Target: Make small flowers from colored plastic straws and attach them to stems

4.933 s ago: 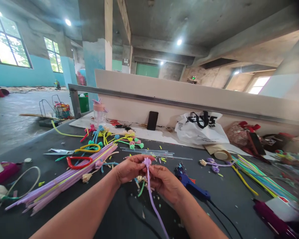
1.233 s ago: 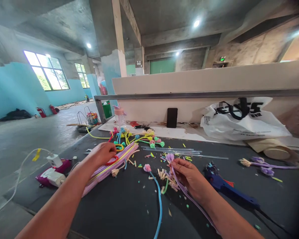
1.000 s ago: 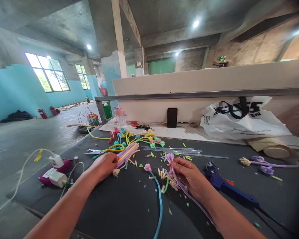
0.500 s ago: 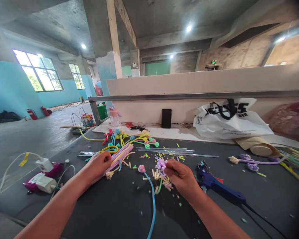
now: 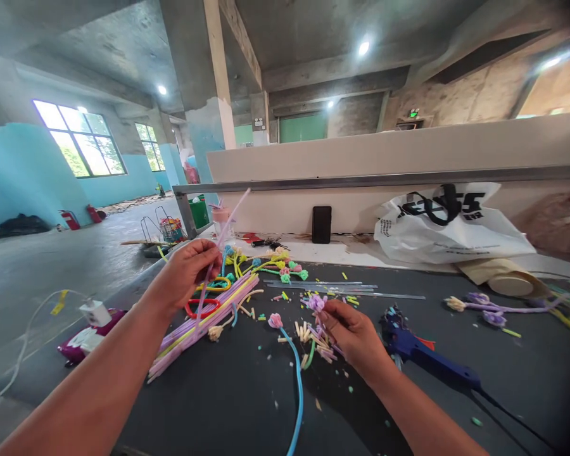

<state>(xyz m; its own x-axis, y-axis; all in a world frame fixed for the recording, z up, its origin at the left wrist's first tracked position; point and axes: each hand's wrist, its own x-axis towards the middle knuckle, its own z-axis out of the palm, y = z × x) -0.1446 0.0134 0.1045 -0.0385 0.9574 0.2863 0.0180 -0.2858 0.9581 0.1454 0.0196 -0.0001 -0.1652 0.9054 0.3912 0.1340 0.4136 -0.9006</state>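
Where the left hand (image 5: 186,269) was down at the bundle of sticks (image 5: 184,341) half a second ago, the head view now shows it raised, thumb and fingers pinched on one lilac stick (image 5: 232,214) slanting up toward the far side of the table (image 5: 209,405). The right hand (image 5: 356,335), right of the middle, grips a lilac flower head (image 5: 316,303) by its fingertips, so the work seems to have two pieces in hand. The flower's stem is mostly hidden behind that hand; whether the stick's lower end touches the bundle cannot be told.
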